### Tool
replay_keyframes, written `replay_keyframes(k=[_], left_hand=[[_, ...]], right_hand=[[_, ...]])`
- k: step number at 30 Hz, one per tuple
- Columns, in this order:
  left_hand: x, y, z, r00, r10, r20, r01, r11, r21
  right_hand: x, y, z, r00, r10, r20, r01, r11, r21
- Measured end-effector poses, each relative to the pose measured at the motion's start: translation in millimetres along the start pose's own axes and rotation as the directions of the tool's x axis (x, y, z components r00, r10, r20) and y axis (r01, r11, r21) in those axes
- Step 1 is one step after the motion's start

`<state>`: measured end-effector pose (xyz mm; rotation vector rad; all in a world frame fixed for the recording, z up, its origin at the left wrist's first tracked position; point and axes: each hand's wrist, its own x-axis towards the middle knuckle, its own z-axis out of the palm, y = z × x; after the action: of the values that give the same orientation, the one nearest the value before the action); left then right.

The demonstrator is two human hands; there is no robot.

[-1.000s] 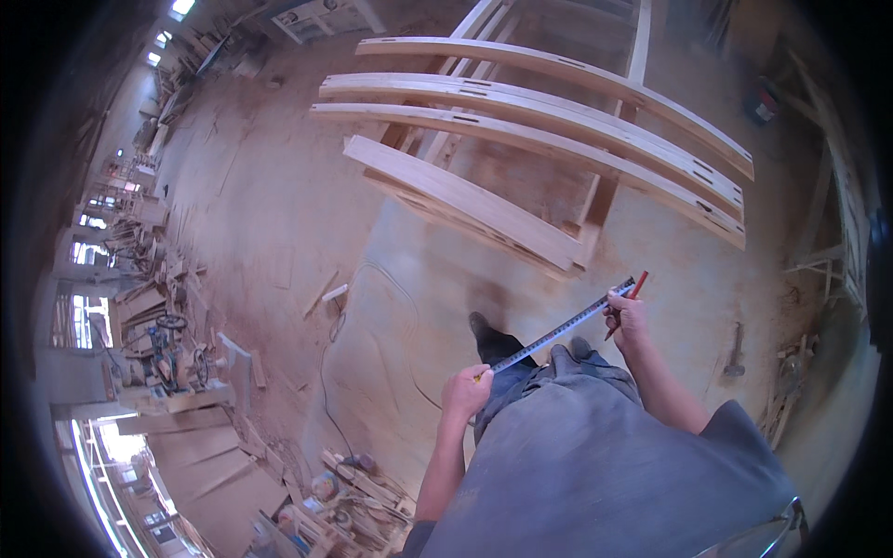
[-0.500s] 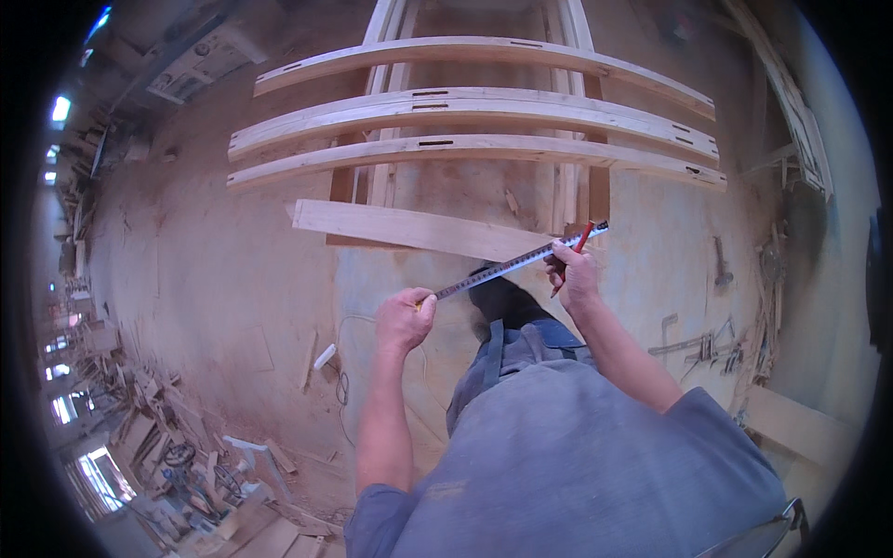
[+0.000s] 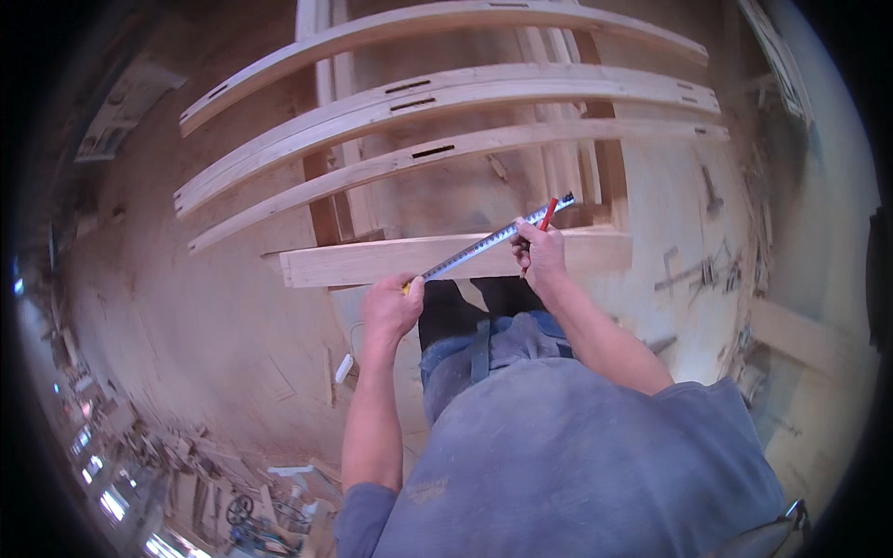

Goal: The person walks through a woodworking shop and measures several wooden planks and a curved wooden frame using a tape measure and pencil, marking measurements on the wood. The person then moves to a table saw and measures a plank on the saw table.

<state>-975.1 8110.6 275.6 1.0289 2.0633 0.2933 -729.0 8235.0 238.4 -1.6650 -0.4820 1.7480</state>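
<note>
A tape measure (image 3: pixel 472 250) is pulled out between my two hands, its blade slanting up to the right. My left hand (image 3: pixel 392 307) is closed around its yellow case, which mostly hides in the fist. Near the blade's free end, my right hand (image 3: pixel 539 253) pinches the tape and also holds a red pencil (image 3: pixel 549 214). Behind the tape lies a pale wooden board (image 3: pixel 344 263), across the near end of a wooden frame. Farther off, several long beams with slots cut in them, the nearest one a slotted beam (image 3: pixel 372 174), rest across the frame's rails (image 3: pixel 611 177).
A hammer (image 3: pixel 712 191) lies on the floor at the right, with metal clamps (image 3: pixel 702 272) nearer to me. On the left floor is a white object (image 3: pixel 344 368) beside a thin wood strip (image 3: pixel 327 377). Scrap wood and a handwheel (image 3: pixel 240 509) crowd the lower left.
My view has turned and shifted, so the board and beams sit differently in it. Both hands have moved up and slightly left in the picture, still holding the extended tape and the pencil.
</note>
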Motion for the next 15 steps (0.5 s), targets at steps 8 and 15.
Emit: replay_keyframes(k=[8, 15], left_hand=[[23.2, 26.0, 64.9, 0.874, 0.1, 0.475, 0.088, 0.93, -0.357], [48.9, 23.0, 41.4, 0.652, 0.754, 0.081, -0.743, 0.613, 0.269]], right_hand=[[-68.9, 75.7, 24.7, 0.996, -0.085, -0.005, 0.085, 0.994, -0.073], [-57.6, 117.9, -36.9, 0.95, -0.073, -0.305, 0.066, 0.997, -0.033]])
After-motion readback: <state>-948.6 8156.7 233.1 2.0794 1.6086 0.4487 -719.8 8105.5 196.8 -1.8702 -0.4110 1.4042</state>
